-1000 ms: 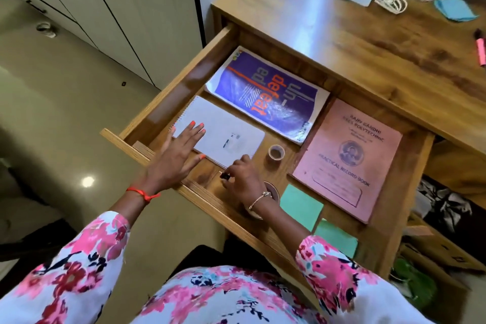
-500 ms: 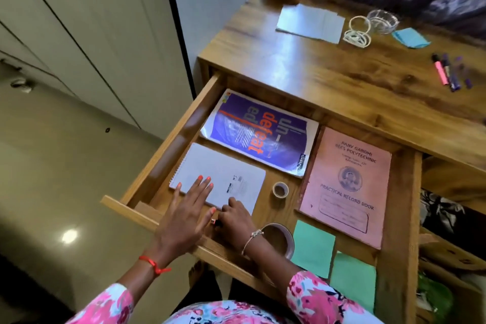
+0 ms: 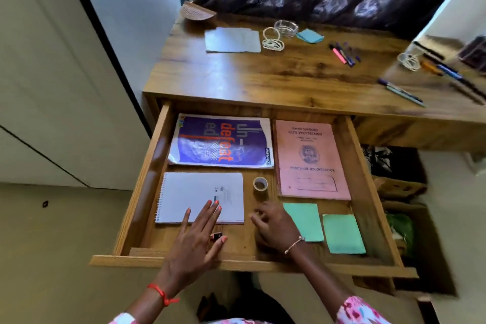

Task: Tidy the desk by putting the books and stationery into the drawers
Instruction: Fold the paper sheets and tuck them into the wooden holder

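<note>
Inside the drawer (image 3: 146, 181) — left hand (image 3: 196, 247) flat over notepad (image 3: 194, 192)

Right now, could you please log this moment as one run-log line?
drawer: open | left hand: fingers flat on notepad | right hand: curled in drawer, grip unclear | pens: on desk

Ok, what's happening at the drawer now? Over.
Left grip flat on spiral notepad. Right grip curled beside green note, hold unclear. Drawer open, books inside. Pens on desktop.
</note>
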### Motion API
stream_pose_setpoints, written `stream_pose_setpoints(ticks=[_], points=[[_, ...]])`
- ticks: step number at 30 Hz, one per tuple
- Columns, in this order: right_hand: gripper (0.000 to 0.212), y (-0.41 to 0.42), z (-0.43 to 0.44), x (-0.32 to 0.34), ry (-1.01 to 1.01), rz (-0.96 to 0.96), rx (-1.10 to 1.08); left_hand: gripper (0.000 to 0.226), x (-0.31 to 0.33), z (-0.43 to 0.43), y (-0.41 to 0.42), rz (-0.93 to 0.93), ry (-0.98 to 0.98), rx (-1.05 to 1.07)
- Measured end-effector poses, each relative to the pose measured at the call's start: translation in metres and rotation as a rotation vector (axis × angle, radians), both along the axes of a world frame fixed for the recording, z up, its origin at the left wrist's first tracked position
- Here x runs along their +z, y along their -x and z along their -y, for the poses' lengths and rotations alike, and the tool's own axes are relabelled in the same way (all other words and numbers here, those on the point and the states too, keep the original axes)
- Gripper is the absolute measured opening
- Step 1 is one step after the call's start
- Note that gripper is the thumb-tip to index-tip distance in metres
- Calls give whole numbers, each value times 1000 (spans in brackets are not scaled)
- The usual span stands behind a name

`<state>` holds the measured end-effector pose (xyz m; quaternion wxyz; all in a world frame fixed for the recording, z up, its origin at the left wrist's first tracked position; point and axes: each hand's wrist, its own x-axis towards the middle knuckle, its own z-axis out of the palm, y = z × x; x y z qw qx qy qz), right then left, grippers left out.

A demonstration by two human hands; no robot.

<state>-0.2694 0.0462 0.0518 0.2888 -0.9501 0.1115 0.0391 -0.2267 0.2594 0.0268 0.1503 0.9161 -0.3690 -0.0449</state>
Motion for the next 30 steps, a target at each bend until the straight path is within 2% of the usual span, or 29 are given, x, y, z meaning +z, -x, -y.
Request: stream_pose_setpoints(ticks=[4,10,17,30], points=[[27,31,-8,4,18,61,-124,67,0,-3,-1,11,25,-82],[49,56,-33,-20,190,166,-195,72,3,-6,-1,64,31,-229],[48,37,-24,-22,282,174,-212,79,4,2,-18,116,43,-330],[45,-49,14,-19,297,244,-227,79,3,44,-103,155,-8,-332]])
